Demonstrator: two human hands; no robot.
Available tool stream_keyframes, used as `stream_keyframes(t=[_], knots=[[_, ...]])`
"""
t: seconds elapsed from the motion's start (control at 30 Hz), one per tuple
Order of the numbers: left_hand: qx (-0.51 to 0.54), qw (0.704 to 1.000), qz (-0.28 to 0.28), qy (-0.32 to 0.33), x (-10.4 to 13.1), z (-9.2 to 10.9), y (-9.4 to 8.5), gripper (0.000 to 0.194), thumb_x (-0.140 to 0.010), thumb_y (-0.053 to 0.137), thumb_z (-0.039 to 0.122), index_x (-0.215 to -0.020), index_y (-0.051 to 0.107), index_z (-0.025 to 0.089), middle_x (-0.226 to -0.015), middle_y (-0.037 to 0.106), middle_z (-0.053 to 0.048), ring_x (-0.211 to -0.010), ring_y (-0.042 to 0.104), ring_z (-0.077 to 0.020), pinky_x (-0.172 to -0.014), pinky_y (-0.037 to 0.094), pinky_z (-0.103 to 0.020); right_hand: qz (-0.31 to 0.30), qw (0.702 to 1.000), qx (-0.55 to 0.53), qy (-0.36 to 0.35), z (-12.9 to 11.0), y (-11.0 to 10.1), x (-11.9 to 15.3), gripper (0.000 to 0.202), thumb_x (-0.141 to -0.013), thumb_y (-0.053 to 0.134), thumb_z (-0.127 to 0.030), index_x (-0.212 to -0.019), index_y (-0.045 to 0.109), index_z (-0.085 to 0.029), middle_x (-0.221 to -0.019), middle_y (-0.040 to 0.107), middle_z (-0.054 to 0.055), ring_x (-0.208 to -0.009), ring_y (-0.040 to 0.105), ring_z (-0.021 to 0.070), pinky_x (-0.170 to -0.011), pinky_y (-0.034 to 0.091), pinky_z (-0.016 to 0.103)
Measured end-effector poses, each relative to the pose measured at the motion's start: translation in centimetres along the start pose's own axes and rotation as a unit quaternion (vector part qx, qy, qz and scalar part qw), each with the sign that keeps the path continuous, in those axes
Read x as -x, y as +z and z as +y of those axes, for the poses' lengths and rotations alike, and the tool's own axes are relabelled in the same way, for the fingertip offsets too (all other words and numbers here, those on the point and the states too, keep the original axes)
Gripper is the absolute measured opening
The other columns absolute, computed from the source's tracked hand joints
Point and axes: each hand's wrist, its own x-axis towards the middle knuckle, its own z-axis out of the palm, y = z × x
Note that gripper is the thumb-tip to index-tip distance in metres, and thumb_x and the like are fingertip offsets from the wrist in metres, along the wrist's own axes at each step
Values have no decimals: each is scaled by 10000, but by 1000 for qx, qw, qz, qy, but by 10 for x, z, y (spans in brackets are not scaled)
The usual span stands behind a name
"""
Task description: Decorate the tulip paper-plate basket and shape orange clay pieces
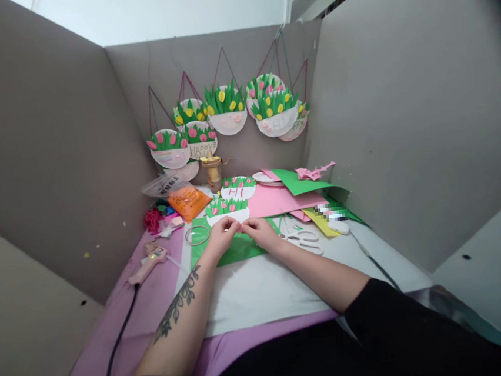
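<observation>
My left hand (pixel 223 235) and my right hand (pixel 262 233) meet fingertip to fingertip in the middle of the table. Both are closed in a pinch around a small pink piece (pixel 241 228), mostly hidden by the fingers. Below them lies a green sheet of paper (pixel 234 254). Just beyond the hands is a half-round paper-plate basket (pixel 218 219) with green paper leaves and pink tulips. Behind it lies a similar plate basket (pixel 251 191) marked "Hi". White-handled scissors (pixel 306 240) rest right of my right hand; a roll of tape (pixel 197 235) is left of my left hand.
A pink hot glue gun (pixel 149 265) with a black cord lies at left. Behind it are an orange packet (pixel 189 203) and red yarn (pixel 152 220). Pink card (pixel 273 200) and green card (pixel 305 181) are stacked at right. Finished plate baskets (pixel 228 123) hang on the grey back panel.
</observation>
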Motion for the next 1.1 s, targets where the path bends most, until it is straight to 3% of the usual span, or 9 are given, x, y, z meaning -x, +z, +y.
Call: stream_keyframes(t=[0.2,0.4,0.57,0.8,1.1], knots=[[-56,998,-6,10,-1,-2,1,172,-786,486,274,-673,546,159,-669,554,-1,-658,493,-129,-631,380,-246,-2,1000,9,0,0,1,0,207,-740,561,-364,-671,602,-173,-629,575,-11,-595,487,127,-587,366,248],[-25,999,-11,-19,-1,-1,3,282,-799,525,417,-715,563,151,-636,518,13,-612,450,-121,-590,353,-245,48,999,-22,2,-2,-1,-2,243,-738,567,-399,-635,533,-182,-570,480,-38,-546,414,109,-550,335,244],[-29,999,-16,-5,-1,-1,5,316,-787,545,457,-685,543,158,-635,520,17,-623,456,-119,-609,369,-246,49,998,-37,13,-3,-2,-2,262,-725,587,-421,-636,530,-182,-569,475,-40,-546,407,106,-546,335,243],[-28,997,66,26,0,2,3,143,-729,594,311,-772,589,175,-822,613,-36,-745,550,-148,-646,423,-242,82,996,-23,8,1,-2,-4,249,-726,588,-406,-643,552,-174,-603,515,-23,-576,431,112,-559,351,241],[-30,999,37,21,1,-2,8,250,-781,566,413,-795,603,166,-815,625,-43,-763,562,-154,-649,445,-244,57,997,-42,-4,-2,-2,-2,257,-750,586,-415,-656,556,-177,-596,498,-26,-571,426,114,-555,344,244]])
